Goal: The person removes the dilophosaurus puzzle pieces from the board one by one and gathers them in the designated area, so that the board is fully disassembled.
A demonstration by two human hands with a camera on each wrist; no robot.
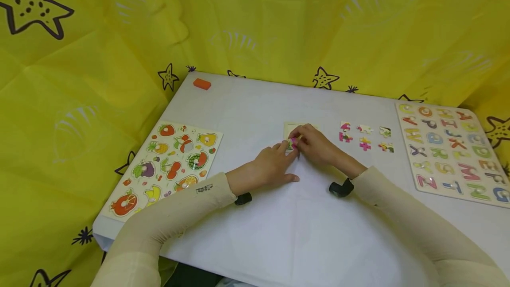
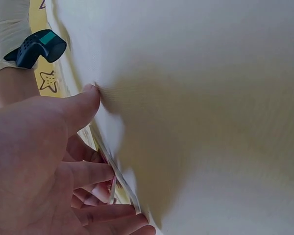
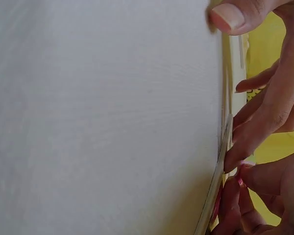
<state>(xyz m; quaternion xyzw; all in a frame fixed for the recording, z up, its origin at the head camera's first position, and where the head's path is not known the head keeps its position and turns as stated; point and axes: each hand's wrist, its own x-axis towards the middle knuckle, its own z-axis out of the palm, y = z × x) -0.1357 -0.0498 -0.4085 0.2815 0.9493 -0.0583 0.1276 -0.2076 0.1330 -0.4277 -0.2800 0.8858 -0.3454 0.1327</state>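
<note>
Small pink jigsaw piece [image 1: 294, 142], pinched by the right hand [image 1: 316, 146] at the pale rectangular tray [image 1: 291, 125] that the left hand [image 1: 272, 165] touches, fingers extended, seems mid-fitting, next calling for careful alignment.

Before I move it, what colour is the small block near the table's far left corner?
Orange; the block shows best in the head view.

A puzzle piece [image 1: 294, 142] is showing pink; loose pieces [image 1: 365, 144] are mixing pink, green and cream. The fruit board [image 1: 194, 132] is displaying multicoloured fruit [image 1: 173, 170] on cream. The block [image 1: 202, 84] is showing orange, the desk [image 1: 255, 105] white, the sleeves [image 1: 422, 225] cream. Dark-outlined stars [image 1: 32, 7] are patterning the yellow curtain [image 1: 255, 3].
</note>
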